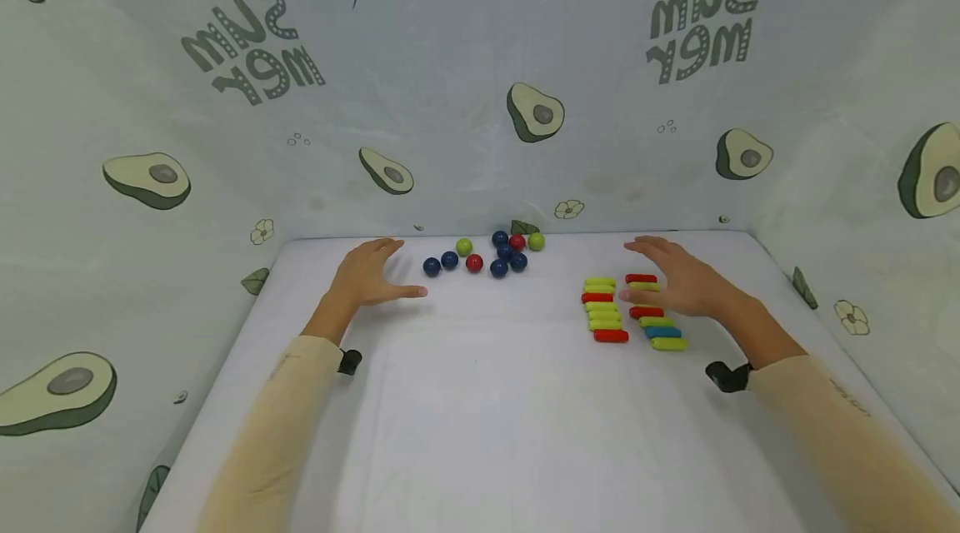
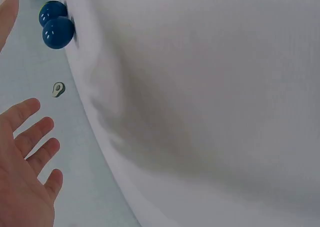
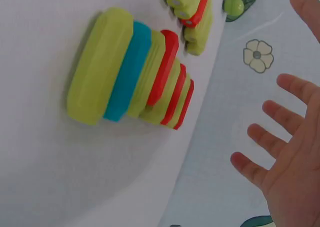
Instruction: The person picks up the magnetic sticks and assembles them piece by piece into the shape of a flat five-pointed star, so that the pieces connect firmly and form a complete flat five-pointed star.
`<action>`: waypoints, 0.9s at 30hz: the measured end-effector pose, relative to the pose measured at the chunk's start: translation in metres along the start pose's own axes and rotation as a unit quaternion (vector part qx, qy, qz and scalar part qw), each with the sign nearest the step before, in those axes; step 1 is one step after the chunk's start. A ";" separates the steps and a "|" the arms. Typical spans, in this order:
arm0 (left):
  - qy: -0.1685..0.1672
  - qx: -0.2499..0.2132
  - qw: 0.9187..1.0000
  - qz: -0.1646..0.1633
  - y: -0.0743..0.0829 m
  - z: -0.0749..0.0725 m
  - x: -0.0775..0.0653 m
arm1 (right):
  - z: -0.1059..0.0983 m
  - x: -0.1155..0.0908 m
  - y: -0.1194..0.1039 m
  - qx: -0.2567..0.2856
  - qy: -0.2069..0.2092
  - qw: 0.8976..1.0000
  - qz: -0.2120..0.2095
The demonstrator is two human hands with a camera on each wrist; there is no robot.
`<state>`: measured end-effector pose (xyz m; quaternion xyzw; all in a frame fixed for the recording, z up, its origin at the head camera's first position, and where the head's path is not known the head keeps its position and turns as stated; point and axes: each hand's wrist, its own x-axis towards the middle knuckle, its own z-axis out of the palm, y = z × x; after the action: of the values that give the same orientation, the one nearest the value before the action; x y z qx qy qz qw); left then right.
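Note:
My left hand hovers over the left of the white table, thumb and fingers spread, holding nothing. To its right lie several glossy balls: a dark blue ball nearest the thumb, a red ball and a green ball among them. My right hand, fingers apart and nothing in its grasp, is above a column of coloured sticks; it partly hides them in the head view. In the right wrist view this column shows a blue stick beside a yellow-green stick, with red ones farther along.
A second column of yellow-green and red sticks lies just left of the right hand. More balls cluster at the table's back edge, including a green ball. A cloth backdrop printed with avocados rises behind the white table.

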<state>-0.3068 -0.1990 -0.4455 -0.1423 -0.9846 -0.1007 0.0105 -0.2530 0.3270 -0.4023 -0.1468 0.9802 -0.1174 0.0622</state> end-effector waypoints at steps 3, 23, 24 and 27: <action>0.007 -0.023 1.000 0.002 0.006 0.011 0.002 | 0.011 -0.008 -0.006 0.019 0.008 1.000 -0.011; 0.026 -0.162 0.986 0.024 0.038 0.042 0.011 | 0.070 -0.046 -0.035 0.079 0.057 0.993 -0.064; 0.029 -0.170 0.985 0.022 0.039 0.042 0.009 | 0.072 -0.047 -0.035 0.077 0.058 0.993 -0.069; 0.036 -0.186 0.982 0.016 0.042 0.039 0.005 | 0.078 -0.049 -0.033 0.072 0.060 0.993 -0.076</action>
<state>-0.2993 -0.1502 -0.4754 -0.1535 -0.9453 -0.2872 0.0211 -0.1849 0.2945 -0.4650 -0.2086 0.9572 -0.2008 0.0047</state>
